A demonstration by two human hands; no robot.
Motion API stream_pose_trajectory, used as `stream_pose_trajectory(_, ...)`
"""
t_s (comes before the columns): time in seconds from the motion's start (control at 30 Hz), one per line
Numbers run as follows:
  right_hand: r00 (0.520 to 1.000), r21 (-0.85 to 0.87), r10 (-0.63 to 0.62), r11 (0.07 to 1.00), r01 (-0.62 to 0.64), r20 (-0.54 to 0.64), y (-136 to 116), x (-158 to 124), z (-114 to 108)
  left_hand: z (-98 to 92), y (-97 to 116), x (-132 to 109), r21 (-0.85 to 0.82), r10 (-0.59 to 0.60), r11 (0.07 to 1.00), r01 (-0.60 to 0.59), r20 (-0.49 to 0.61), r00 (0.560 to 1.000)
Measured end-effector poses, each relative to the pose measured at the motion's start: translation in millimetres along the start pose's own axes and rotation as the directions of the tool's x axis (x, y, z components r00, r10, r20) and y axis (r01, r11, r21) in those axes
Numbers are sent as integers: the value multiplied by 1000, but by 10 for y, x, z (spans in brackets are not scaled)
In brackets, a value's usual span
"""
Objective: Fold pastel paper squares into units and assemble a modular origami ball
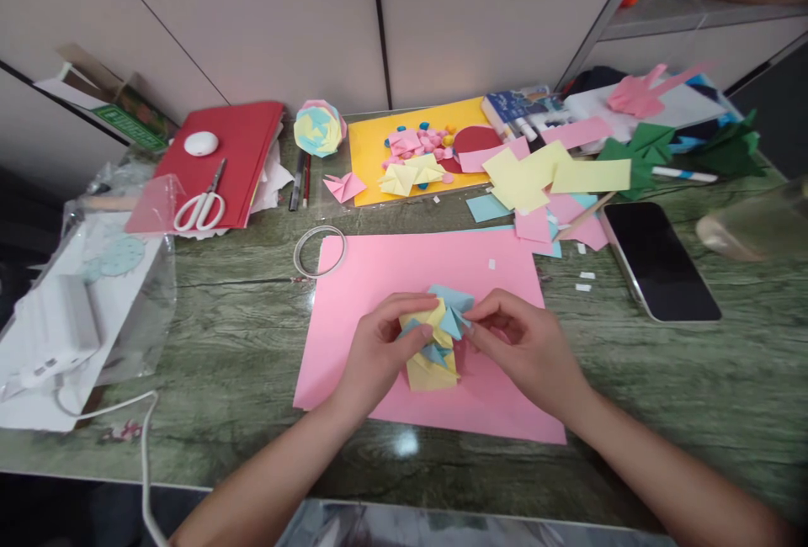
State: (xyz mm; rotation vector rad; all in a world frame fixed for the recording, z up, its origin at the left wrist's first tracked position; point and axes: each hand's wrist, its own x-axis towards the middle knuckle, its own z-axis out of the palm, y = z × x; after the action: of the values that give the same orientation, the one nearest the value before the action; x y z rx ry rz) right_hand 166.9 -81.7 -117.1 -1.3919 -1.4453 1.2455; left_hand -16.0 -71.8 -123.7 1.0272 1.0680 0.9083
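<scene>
A yellow and blue folded-paper piece (435, 353) is held low over a sheet of pink paper (372, 278). On its left side, my left hand (382, 345) grips it with the thumb on top and fingers behind. My right hand (527, 345) pinches a blue folded tip at its upper right between thumb and index finger. Part of the piece is hidden by the left fingers. A finished-looking paper ball (320, 128) in yellow, blue and pink sits at the back. Loose folded units, a pink one (344, 187) and yellow ones (410, 174), lie near it.
A tape roll (320, 252) overlaps the pink sheet's upper left corner. White-handled scissors (200, 209) rest on a red folder (218, 143). Yellow paper strips (521, 181) lie behind my right hand, with a phone (660, 261) to the right. A white cable (148, 446) hangs at the left.
</scene>
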Motion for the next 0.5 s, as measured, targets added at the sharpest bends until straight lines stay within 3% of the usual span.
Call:
stream_pose_trajectory(0.3, 1000, -50, -11, 999, 10, -13, 5, -12, 14, -26, 4, -1, -15, -26, 1000, 25, -20, 999)
stream_pose_trajectory(0.5, 1000, -117, -25, 993, 25, 2, -13, -24, 49, -45, 65, 37, 101, -21, 995, 26, -50, 999)
